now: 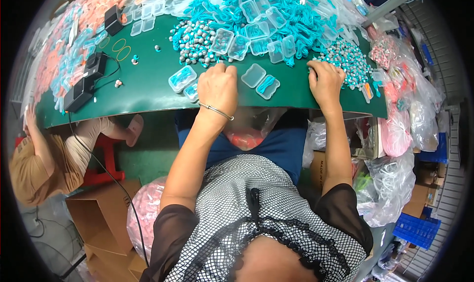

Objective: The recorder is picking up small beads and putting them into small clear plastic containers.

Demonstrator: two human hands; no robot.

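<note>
while both hands reach over the surface, an open case lies between them

in the head view, where the green surface spans the upper half of the frame, the left hand is just left of centre, its fingers curled downward, with the fingertips at the lower edge of a pile of grey-and-teal beads. the right hand, right of centre, has its fingers bent and its thumb near them, beside a second bead pile at the upper right. i cannot tell whether either hand holds anything.

between the hands, near the centre of the frame, lies an open clear case, its lower right half holding teal cord. another clear case with teal cord sits just left of the left hand, which partly hides it. at the upper centre, more clear cases lie on and beside a heap of teal cords. a small clear box with an orange piece is right of the right hand. yellow bands and black devices lie at the upper left; another person sits at the left edge.
</note>
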